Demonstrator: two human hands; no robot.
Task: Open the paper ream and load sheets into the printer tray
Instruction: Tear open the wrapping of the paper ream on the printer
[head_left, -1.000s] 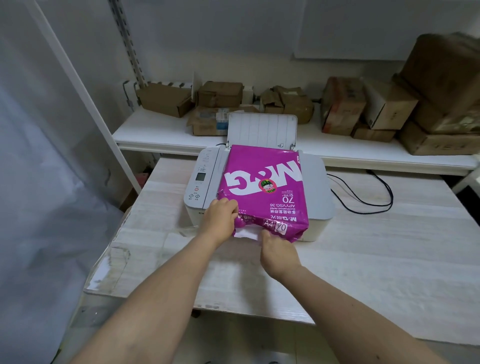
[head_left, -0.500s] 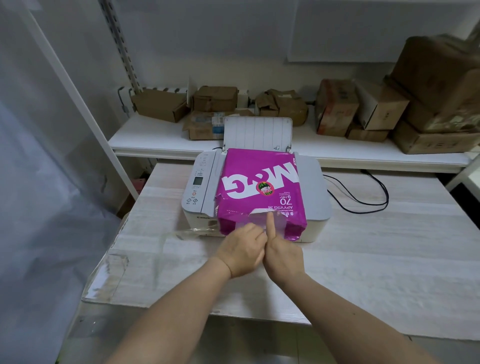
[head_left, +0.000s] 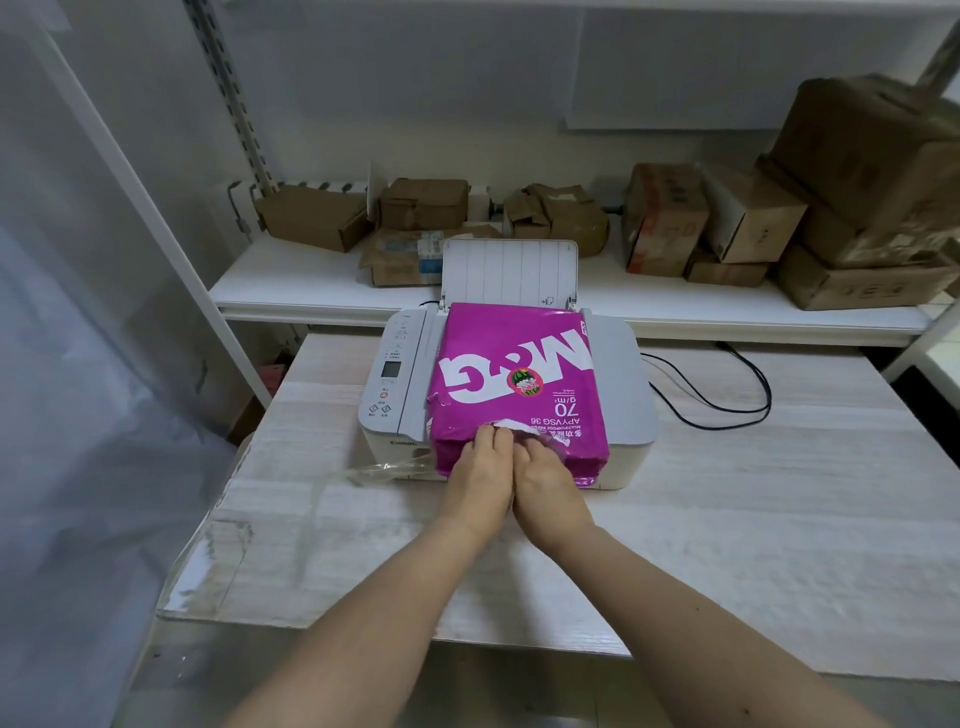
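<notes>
A magenta paper ream (head_left: 514, 379) with white lettering lies flat on top of the white printer (head_left: 395, 384). The printer's rear paper tray (head_left: 509, 273) stands upright behind it, with no sheets in it. My left hand (head_left: 480, 470) and my right hand (head_left: 545, 475) press side by side against the ream's near end. Their fingers grip the torn wrapper there, and a strip of white paper shows in the tear just above the fingertips.
The printer sits on a pale wood-grain table (head_left: 727, 509). A clear plastic sheet (head_left: 244, 545) drapes over the table's left edge. A black cable (head_left: 727, 395) loops right of the printer. Several cardboard boxes (head_left: 670, 218) crowd the white shelf (head_left: 291, 280) behind.
Both hands have come together at the middle of the ream's near end. The wrapper there has torn further up, showing white paper.
</notes>
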